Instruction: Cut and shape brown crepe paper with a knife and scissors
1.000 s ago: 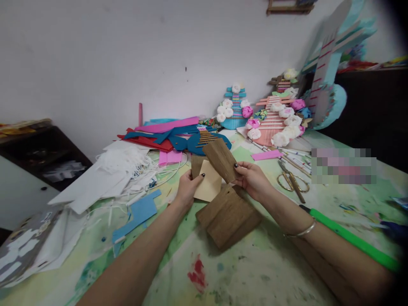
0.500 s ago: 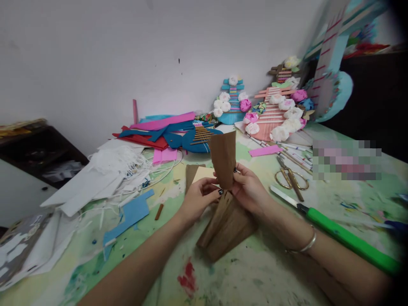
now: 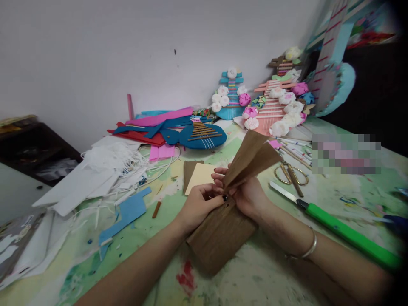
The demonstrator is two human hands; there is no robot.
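Observation:
A brown paper sheet (image 3: 225, 240), pinched in at its middle, spans both hands. Its lower part spreads broad and curved over the table toward me, while the upper part fans up and right in loose folds. My left hand (image 3: 199, 206) grips the narrow waist, its thumb pressed on the front. Behind the upper folds, my right hand (image 3: 253, 197) holds the same waist from the right; some of its fingers are hidden by the paper. Just beyond my hands lie a cream paper piece (image 3: 198, 175) and a flat brown piece (image 3: 188, 170).
A green-handled knife (image 3: 344, 233) and gold-handled scissors (image 3: 291, 174) lie to the right. At left are white string (image 3: 110, 163), white sheets and a blue scrap (image 3: 127, 214). Paper instruments, including a blue one (image 3: 204, 138) and a pink one (image 3: 270, 117), line the wall.
The upper part of the brown paper has swung right and opened into folds. Its lower part now looks flatter and broader. My right hand has turned behind the upper folds.

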